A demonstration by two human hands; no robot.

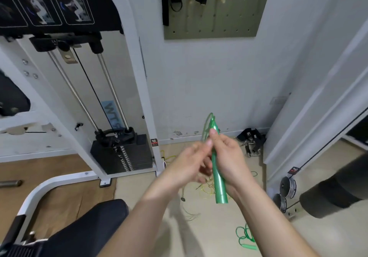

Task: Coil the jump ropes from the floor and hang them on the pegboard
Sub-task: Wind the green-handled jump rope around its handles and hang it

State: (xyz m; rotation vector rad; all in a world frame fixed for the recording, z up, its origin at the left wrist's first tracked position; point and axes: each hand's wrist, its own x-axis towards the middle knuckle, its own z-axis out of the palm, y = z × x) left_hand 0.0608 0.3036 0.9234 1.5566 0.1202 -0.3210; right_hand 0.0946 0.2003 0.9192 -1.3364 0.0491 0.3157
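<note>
Green jump rope handle [219,185]: right hand [231,157] is gripping it, upright, below the pegboard [229,24]. Left hand [187,163] is seemingly pinching the looped cord [207,123] beside it. Yellow rope [206,190] is lying on the floor [215,227].

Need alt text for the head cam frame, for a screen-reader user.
Both hands hold a green jump rope upright: the right hand grips the handle, the left hand pinches near its looped top. A pegboard hangs on the wall above; a tangled yellow rope and a second green rope lie on the floor below.
</note>
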